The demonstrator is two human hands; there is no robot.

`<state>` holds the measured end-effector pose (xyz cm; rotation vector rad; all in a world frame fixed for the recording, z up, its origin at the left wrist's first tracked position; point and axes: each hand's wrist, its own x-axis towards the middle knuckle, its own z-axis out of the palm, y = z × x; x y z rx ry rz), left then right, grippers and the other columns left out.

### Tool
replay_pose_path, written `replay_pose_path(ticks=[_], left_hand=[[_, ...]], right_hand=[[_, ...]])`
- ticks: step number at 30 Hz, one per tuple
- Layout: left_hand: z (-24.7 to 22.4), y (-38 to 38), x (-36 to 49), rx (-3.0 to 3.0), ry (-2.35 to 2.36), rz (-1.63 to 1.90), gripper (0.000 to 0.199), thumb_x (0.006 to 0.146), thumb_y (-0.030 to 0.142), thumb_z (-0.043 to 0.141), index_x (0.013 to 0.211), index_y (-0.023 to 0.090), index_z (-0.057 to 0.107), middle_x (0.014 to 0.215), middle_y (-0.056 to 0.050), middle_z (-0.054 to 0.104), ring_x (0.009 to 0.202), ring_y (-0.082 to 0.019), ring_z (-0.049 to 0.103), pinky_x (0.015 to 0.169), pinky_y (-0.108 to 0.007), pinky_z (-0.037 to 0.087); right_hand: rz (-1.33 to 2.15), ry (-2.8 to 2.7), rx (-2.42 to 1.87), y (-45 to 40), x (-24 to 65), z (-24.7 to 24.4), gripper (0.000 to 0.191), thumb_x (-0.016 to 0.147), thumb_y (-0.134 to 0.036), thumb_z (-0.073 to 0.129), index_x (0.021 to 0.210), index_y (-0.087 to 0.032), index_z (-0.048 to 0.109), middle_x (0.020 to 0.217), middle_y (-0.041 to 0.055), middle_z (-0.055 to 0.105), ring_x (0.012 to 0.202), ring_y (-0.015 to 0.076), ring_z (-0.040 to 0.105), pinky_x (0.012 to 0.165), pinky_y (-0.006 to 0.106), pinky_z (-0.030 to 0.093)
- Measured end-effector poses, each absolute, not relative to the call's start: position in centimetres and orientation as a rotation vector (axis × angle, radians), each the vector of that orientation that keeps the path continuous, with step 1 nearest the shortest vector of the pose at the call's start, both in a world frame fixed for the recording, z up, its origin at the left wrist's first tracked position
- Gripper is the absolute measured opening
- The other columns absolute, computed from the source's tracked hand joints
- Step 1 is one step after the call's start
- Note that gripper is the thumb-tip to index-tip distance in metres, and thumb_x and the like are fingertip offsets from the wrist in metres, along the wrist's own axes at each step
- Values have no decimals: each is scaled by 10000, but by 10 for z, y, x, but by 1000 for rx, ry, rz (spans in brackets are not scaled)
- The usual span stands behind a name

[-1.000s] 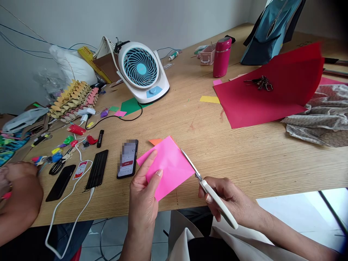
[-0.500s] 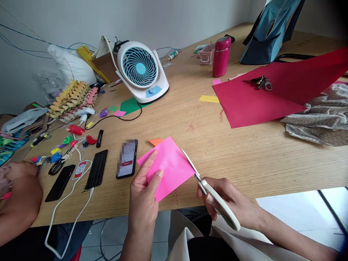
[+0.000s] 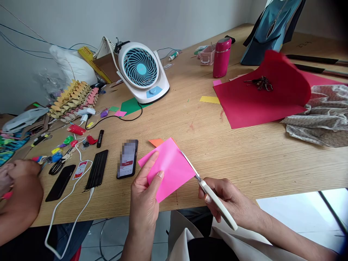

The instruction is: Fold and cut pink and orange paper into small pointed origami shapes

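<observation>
A square of pink paper [image 3: 174, 168] is pinched between the thumb and fingers of my left hand [image 3: 145, 190], above the table's front edge. My right hand [image 3: 228, 201] grips white-handled scissors [image 3: 217, 203]. Their blades lie along the right edge of the pink paper, pointing up and left. Behind the paper's upper left side, a piece of orange paper [image 3: 156, 142] shows in part. A phone [image 3: 127, 158] with its screen lit lies on the table just left of my left hand.
A fan [image 3: 140, 69] and a pink bottle [image 3: 222, 58] stand at the back. Red paper [image 3: 244, 105] with keys [image 3: 262, 83] on it lies at right beside crumpled cloth [image 3: 320, 116]. At left, a cable [image 3: 78, 214] loops over the edge near another person's arm [image 3: 23, 195].
The scissors' handles have drawn together on the pink paper's edge. At right, the raised red sheet has curled back to the left. My left hand has barely shifted.
</observation>
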<state>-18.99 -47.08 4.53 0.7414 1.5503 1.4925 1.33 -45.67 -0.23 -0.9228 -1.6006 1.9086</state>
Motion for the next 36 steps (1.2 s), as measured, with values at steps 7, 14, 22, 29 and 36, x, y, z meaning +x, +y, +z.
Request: replay_pose_path(ticks=[7, 14, 22, 29, 36], left_hand=[[50, -472, -186, 719, 1546, 1510, 556, 714, 303, 818, 1255, 292, 695, 1344, -32, 660, 1056, -174, 666, 781, -168, 551], [54, -472, -184, 720, 1573, 1478, 585, 713, 323, 819, 1280, 284, 680, 1336, -40, 666, 1086, -201, 661, 817, -198, 557], [51, -473, -184, 701, 1577, 1488, 586, 696, 315, 826, 1265, 279, 692, 1296, -55, 683, 970, -167, 679, 739, -179, 565], [47, -478, -184, 741, 1572, 1429, 544, 725, 328, 816, 1255, 302, 697, 1270, -45, 702, 874, -115, 660, 719, -143, 537], [44, -479, -183, 739, 1589, 1417, 550, 730, 340, 818, 1264, 294, 692, 1268, -42, 699, 899, -125, 662, 728, -142, 537]], right_hand=[[1925, -1579, -936, -459, 12, -3, 354, 949, -515, 553, 823, -186, 526, 519, -65, 505, 413, 91, 477, 453, 226, 354], [1951, -1582, -933, -458, 12, -4, 408, 965, -574, 485, 852, -185, 528, 513, -64, 513, 400, 91, 488, 454, 222, 377], [1971, -1547, -930, -457, 11, -1, 434, 926, -610, 524, 832, -187, 515, 529, -50, 537, 425, 103, 508, 463, 231, 385], [1969, -1564, -969, -453, 12, 5, 383, 915, -562, 565, 841, -189, 531, 531, -35, 567, 481, 124, 524, 475, 234, 385], [1918, -1575, -949, -454, 11, -2, 365, 942, -528, 551, 815, -187, 515, 534, -44, 545, 462, 106, 485, 486, 237, 357]])
